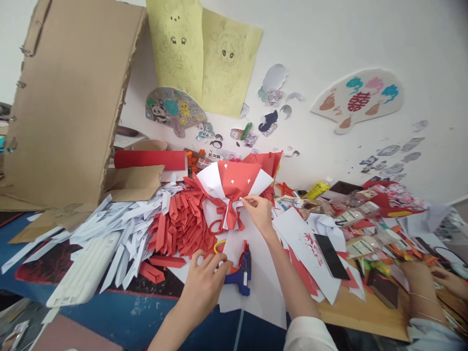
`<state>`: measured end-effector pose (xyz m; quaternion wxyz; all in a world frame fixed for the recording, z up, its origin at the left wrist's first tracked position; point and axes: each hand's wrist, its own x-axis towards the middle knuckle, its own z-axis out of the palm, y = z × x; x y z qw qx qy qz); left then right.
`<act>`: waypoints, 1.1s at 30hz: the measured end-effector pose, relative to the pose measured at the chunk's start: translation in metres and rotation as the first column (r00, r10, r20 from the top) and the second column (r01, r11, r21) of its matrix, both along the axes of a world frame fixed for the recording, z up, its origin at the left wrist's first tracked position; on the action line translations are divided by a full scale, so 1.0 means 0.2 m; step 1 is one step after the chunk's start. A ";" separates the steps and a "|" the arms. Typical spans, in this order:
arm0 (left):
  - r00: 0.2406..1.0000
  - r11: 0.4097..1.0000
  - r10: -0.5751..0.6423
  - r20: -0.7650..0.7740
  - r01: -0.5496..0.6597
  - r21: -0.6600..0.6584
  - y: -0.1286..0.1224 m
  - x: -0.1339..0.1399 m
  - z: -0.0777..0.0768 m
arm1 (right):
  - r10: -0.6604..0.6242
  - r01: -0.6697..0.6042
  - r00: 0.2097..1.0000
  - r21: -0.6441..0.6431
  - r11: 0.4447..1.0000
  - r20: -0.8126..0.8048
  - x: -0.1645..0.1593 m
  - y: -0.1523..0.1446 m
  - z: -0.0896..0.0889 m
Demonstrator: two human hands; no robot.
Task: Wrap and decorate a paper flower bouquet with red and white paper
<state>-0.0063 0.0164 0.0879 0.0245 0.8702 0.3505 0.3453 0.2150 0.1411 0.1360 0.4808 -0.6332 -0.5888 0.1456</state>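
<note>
A red-and-white paper bouquet (239, 180), gathered at its waist and marked with small white sparkles, stands on the white sheets. My right hand (259, 210) is closed in a pinch on the pleated white edge at its right side. Lower down, my left hand (205, 278) has loosely curled fingers set apart, with nothing visible in them. Its fingertips are close to a blue glue gun (245, 277) with an orange-red part; whether they touch it I cannot tell. A yellow loop (218, 246) shows just above that hand.
Piles of folded red paper strips (179, 226) and white paper strips (126, 219) lie leftward, beside a white power strip (87, 268). A cardboard panel (73, 97) rises behind. Rightward are a black phone (331, 257), mixed craft supplies and another person's arm (424, 292).
</note>
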 end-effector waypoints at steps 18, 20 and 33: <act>1.000 1.000 0.006 -0.030 -0.005 0.023 0.01 0.00 -0.01 | -0.051 0.043 0.991 0.069 0.997 0.124 -0.01 0.01 0.02; 0.999 1.000 0.004 -0.033 -0.004 0.008 0.01 0.00 -0.02 | -0.055 0.046 0.991 0.077 0.996 0.121 -0.01 0.01 0.02; 1.000 1.000 -0.003 -0.027 0.003 0.007 0.01 0.00 -0.03 | -0.075 0.068 0.992 0.075 0.995 0.104 -0.01 0.01 0.01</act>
